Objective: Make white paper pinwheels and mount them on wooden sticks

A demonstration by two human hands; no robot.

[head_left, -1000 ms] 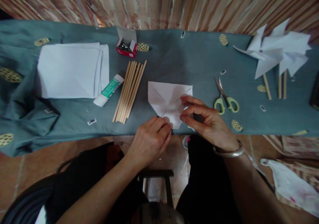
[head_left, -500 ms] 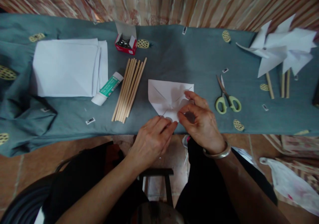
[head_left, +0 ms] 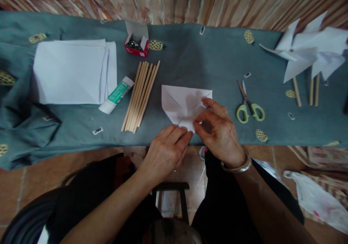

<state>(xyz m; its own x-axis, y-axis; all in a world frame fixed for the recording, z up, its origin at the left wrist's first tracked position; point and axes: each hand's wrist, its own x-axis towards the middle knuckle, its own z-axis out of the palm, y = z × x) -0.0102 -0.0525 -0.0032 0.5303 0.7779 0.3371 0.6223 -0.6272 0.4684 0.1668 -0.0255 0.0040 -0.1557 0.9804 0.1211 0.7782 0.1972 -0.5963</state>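
A white sheet of paper with slits running in from its corners lies near the table's front edge. My left hand grips the paper's near edge, fingers closed on it. On the paper's right side, my right hand pinches the near part between thumb and index finger, while its other fingers rest by the right corner. The fingers partly hide the near and right portions of the sheet. Just right of my right hand lie green-handled scissors, blades slightly apart. Wooden sticks lie in a bundle left of the paper.
A stack of white paper lies at the left, with a green-and-white glue stick at its corner. A red box of metal pins stands open behind the sticks. White paper pinwheels on sticks lie at the right. A patterned curtain hangs behind.
Both hands keep nearly the same hold on the paper. The view has shifted slightly; nothing on the table has clearly moved.
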